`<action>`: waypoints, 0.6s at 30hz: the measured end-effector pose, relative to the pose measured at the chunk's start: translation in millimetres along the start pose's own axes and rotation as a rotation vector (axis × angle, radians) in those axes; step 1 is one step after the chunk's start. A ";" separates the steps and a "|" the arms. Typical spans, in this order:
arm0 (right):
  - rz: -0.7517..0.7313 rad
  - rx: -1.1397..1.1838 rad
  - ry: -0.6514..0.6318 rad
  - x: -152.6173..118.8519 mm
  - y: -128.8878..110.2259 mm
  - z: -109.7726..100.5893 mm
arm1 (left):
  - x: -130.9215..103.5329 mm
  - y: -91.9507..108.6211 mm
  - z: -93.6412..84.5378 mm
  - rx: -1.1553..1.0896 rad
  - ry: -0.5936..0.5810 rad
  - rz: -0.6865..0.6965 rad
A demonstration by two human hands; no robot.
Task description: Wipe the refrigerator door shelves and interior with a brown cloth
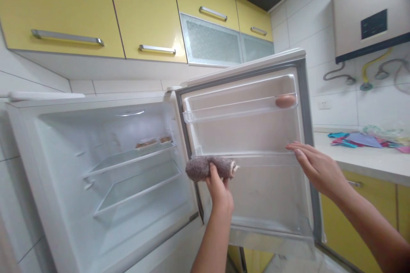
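Observation:
My left hand is closed around a rolled-up towel, grey-brown and fuzzy, with whitish layers showing at its right end. It holds the roll in the air in front of the open fridge door, close to the hinge side. My right hand is open, its fingers stretched out near the door's outer edge. Whether those fingers touch the door, I cannot tell. At the left stands the fridge, with two glass shelves inside; small brown items lie on the upper shelf.
An egg-like brown object sits in the door's top rack. Yellow cabinets hang above the fridge. Right of the door, coloured cloths or bags lie on the counter, below a water heater with hoses.

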State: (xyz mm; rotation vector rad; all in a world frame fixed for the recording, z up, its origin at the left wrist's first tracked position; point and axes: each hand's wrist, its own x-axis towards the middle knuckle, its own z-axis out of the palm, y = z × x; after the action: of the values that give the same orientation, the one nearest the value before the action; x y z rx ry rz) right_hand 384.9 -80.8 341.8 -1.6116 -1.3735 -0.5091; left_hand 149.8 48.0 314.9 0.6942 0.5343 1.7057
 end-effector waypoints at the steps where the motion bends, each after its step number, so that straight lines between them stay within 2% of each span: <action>1: -0.003 0.031 -0.006 0.2 1.4 -1.8 | -11.9 -3.2 10.1 -0.084 -0.048 -0.110; 4: -0.013 0.136 -0.032 1.4 4.1 -9.1 | -47.8 -16.1 39.2 -0.232 -0.177 -0.340; 7: 0.021 0.235 -0.082 3.1 3.3 -18.2 | -82.5 -38.4 64.2 -0.339 -0.337 -0.545; 11: 0.130 0.376 -0.148 4.8 -2.2 -30.4 | -118.8 -65.4 89.0 -0.400 -0.420 -0.740; 14: 0.206 0.446 -0.184 5.1 -5.8 -35.3 | -127.7 -68.8 96.7 -0.429 -0.393 -0.797; 18: 0.213 0.379 -0.157 4.8 -5.5 -32.1 | -110.7 -52.4 89.3 -0.431 -0.341 -0.771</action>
State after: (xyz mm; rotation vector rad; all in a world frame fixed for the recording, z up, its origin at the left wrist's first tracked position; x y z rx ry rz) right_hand 389.1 -105.4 363.2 -1.4816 -1.2998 0.0080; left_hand 266.6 -48.0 325.2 0.3734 0.1412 0.9029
